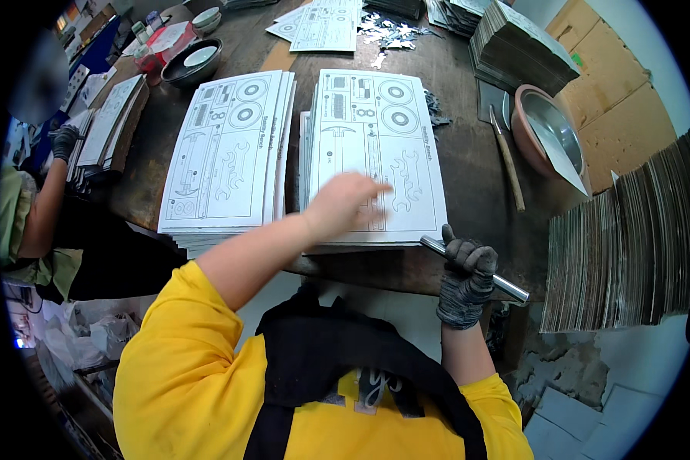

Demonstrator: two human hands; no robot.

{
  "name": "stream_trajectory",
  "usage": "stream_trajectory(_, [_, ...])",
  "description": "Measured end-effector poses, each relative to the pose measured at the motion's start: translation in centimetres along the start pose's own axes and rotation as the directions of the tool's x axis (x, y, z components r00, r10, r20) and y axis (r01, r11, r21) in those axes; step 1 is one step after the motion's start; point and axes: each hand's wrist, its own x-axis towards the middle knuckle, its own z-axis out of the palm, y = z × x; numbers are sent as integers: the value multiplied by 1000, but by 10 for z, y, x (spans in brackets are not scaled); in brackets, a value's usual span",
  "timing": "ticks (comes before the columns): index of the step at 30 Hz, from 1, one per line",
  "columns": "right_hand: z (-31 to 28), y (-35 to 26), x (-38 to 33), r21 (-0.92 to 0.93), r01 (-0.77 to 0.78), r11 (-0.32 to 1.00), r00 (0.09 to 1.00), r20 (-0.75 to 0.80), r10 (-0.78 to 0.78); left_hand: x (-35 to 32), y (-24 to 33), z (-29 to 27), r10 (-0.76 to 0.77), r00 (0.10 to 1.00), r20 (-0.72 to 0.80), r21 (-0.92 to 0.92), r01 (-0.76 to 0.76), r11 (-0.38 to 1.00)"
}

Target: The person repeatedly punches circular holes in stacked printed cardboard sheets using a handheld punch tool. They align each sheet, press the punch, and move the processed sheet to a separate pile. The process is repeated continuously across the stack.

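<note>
Nearest the body, the right hand point(465, 270), in a dark knit glove, is closed around a short metal rod point(479, 270) at the near table edge. The rod's long axis runs from upper left to lower right, with its left tip touching the near right corner of the right-hand sheet stack point(372, 149).

Just beyond and to the left of that, the bare left hand point(343, 205) lies on the near half of the same stack, palm down, fingers loosely open and pointing right toward the printed wrench outlines; it is blurred, so finger contact cannot be told exactly. It grips nothing.

The stack runs long away from the person, directly ahead of both hands; the left hand is on it, the right only at its corner.

Left of the left hand lies a second like stack point(230, 149), apart by a narrow gap. Farther right of the gloved hand lie a wooden-handled tool point(507, 161) and a metal basin point(552, 130).
</note>
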Motion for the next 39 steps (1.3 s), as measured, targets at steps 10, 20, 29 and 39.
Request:
stream_trajectory(10, [18,53,10,-88,-15,996,983,181,31,-11,-5,4,14,959,281,292,-100,951])
stream_trajectory(20, [30,69,-6,-494,447,746,782,620,-58,-13,-3,9,-27,968,249,325,-57,944])
stream_trajectory(29, [34,58,-16,-494,470,732,774,629,-73,-14,0,6,-30,969,244,328,-54,943])
stream_trajectory(39, [3,4,1,-215,304,928,951,131,-281,-41,37,25,203,977,72,503,-211,838])
